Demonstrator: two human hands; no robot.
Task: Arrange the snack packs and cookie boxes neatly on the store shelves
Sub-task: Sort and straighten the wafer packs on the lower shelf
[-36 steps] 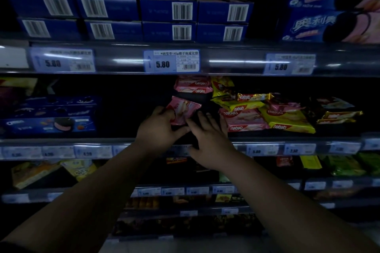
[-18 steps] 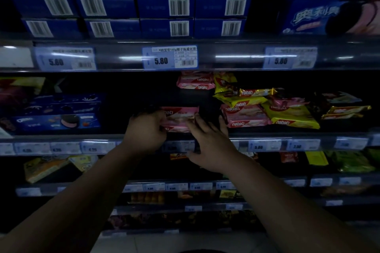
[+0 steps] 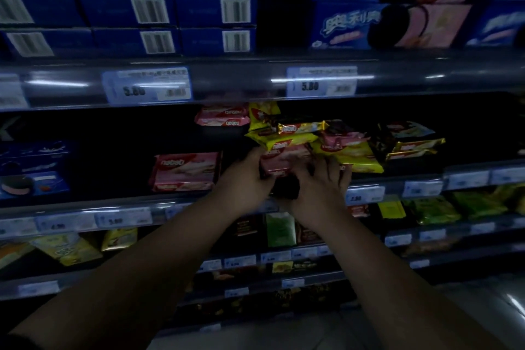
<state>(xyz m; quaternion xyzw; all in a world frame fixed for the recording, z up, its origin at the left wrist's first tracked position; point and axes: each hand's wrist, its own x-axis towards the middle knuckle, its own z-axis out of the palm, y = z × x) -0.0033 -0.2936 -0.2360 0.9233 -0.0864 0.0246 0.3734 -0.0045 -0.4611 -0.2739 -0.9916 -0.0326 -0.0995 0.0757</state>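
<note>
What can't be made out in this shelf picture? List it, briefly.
Head view only:
- Pink wafer pack between the left hand and right hand: its lower part is covered by both hands, so the grip is unclear.
- Price tags: small print is motion-blurred; only the large price reads.
- Lowest shelves: too dark to tell the products.
- Blue cookie boxes at far left: cut off by the frame edge.

Your two bare forearms reach up and converge, left hand [image 3: 244, 179] curled in a grip, right hand [image 3: 318, 187] beside it with fingers [image 3: 338, 172] spread.
</note>
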